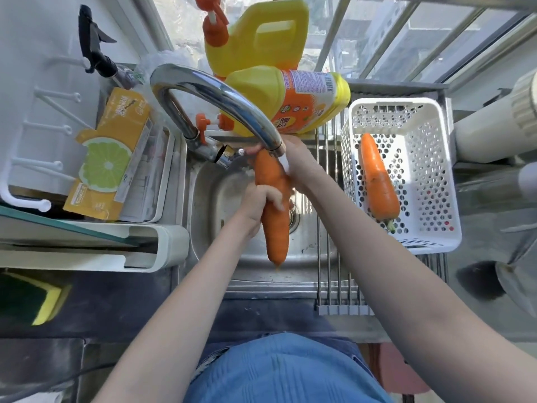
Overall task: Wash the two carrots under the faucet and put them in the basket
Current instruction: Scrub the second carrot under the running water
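Over the sink (209, 199), one carrot (274, 210) is held upright below the faucet (220, 97). Its middle is wrapped by the left hand (261, 203); its top is gripped by the right hand (299, 161). Rightward, a second carrot (379, 181) lies alone in the white basket (430, 158).
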